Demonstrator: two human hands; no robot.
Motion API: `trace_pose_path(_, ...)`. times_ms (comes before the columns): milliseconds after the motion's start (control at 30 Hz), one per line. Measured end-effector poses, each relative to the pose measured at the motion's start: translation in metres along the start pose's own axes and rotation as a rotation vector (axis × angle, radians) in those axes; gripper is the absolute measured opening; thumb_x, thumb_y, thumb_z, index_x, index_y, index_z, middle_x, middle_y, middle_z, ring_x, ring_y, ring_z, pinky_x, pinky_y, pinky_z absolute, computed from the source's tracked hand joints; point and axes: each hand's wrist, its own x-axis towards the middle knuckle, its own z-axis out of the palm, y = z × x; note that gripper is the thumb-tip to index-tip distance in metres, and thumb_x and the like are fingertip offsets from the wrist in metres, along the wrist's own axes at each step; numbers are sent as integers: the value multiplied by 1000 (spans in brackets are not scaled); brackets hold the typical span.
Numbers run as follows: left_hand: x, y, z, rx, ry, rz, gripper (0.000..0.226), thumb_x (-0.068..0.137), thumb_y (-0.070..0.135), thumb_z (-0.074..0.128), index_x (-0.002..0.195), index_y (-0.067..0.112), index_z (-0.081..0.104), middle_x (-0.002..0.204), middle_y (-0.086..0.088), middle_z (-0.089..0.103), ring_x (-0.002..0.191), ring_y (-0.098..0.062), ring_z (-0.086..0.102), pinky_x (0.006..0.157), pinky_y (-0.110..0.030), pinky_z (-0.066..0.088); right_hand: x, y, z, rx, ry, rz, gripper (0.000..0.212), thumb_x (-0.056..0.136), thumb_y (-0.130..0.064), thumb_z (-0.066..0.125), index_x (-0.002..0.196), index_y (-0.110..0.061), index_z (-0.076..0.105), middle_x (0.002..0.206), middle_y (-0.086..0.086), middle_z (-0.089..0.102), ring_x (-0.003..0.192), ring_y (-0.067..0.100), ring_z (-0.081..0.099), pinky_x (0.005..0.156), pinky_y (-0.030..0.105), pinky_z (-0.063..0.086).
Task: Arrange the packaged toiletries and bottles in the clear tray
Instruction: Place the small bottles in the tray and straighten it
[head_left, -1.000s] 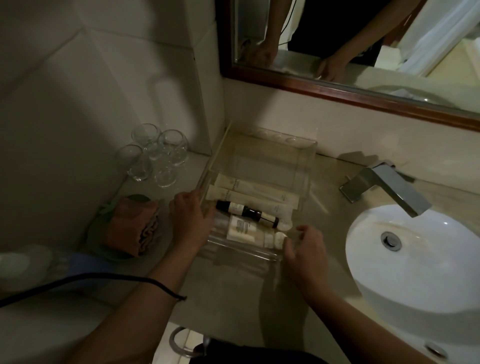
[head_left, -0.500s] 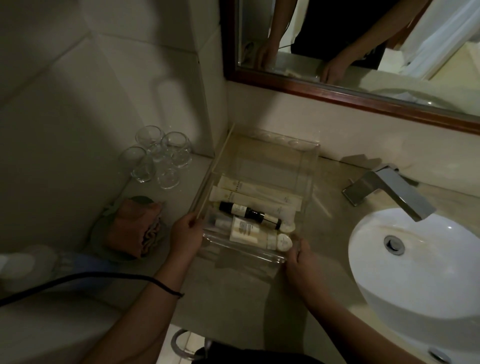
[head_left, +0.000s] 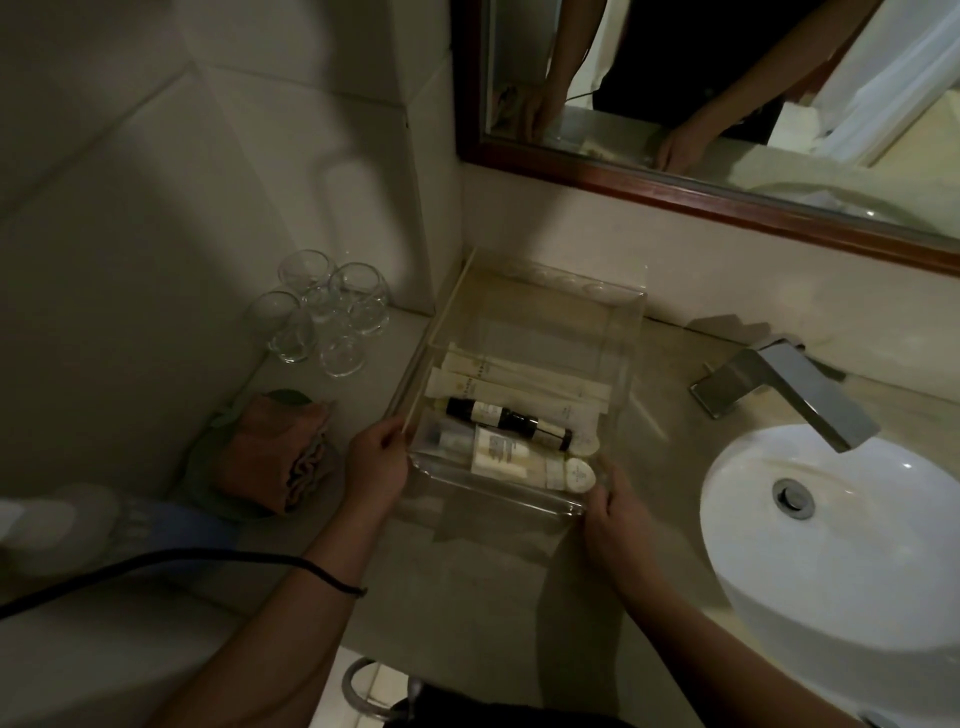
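Both hands grip the clear tray (head_left: 524, 306) on the surface (head_left: 467, 582): left hand (head_left: 376, 465) fingers pinch its near-left corner, right hand (head_left: 615, 512) fingers clasp its near-right corner. Between them lie cream tubes (head_left: 519, 382) and a dark bottle (head_left: 506, 421) (all flat).

Both hands (head_left: 376, 465) on clear tray (head_left: 621, 332)

1. The clear tray (head_left: 618, 332) looks like glossy transparent plastic.
2. The faucet (head_left: 795, 387) is brushed metal.
3. The basin (head_left: 852, 571) is smooth, glossy white.
4. The glasses (head_left: 332, 312) are clear glass.
5. The mirror frame (head_left: 675, 189) is polished wood.
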Motion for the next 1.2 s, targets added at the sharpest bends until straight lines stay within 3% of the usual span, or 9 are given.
trace_pose_path(267,13,17,7,-4,-47,-36,34,95,11,50,127,6,60,131,-13,61,121,-25,55,93,-24,38,23,-11,-6,38,4,45,23,102,-20,38,121,-19,50,95,3,63,83,18,63,77,41,53)
trace_pose_path(400,17,29,10,-31,-54,-19,34,94,10,51,127,7,60,129,-10,62,119,-24,56,91,-24,39,33,-13,-8,16,14,50,23,102,-18,38,121,-13,50,87,2,60,73,11,58,59,26,43)
trace_pose_path(500,18,39,12,-64,-65,3,33,93,13,53,125,8,61,116,4,61,106,-13,56,85,-23,38,38,-15,-11,41,9,70,26,102,-21,40,125,-11,47,85,4,62,71,14,60,54,24,42)
trace_pose_path(633,19,47,16,-106,-77,32,34,89,10,57,123,12,63,109,1,64,99,-10,56,80,-20,38,41,-19,-13,139,5,75,51,101,-31,46,146,-15,27,105,4,66,80,10,65,62,19,49)
trace_pose_path(767,20,45,20,-139,-90,10,39,86,9,61,124,16,59,106,3,66,86,-8,61,62,-11,45,43,-18,-11,203,-1,69,61,99,-34,50,150,-22,21,113,0,59,84,6,64,70,24,53)
trace_pose_path(867,20,44,29,-133,-114,61,64,77,22,75,136,23,47,127,0,60,107,-14,60,81,-22,50,44,-18,-11,202,-6,47,66,96,-36,54,151,-22,20,109,0,60,84,10,66,75,31,57)
trace_pose_path(967,21,38,43,27,-192,136,108,63,32,86,148,26,21,152,-5,31,138,-22,33,107,-36,38,45,-20,-12,175,-15,5,73,93,-37,60,151,-19,19,114,-3,58,88,10,67,79,31,57)
trace_pose_path(1067,22,34,52,176,-239,137,126,57,42,88,148,38,1,159,-7,5,147,-29,8,114,-48,28,48,-19,-13,146,-23,-21,81,86,-35,69,149,-18,21,121,-1,59,97,14,67,86,36,58)
trace_pose_path(1200,26,34,58,267,-223,196,129,58,43,87,147,38,-6,159,-6,-4,147,-29,0,114,-46,21,52,-18,-14,108,-39,-11,78,80,-29,77,141,-16,31,123,1,61,94,9,64,81,28,58)
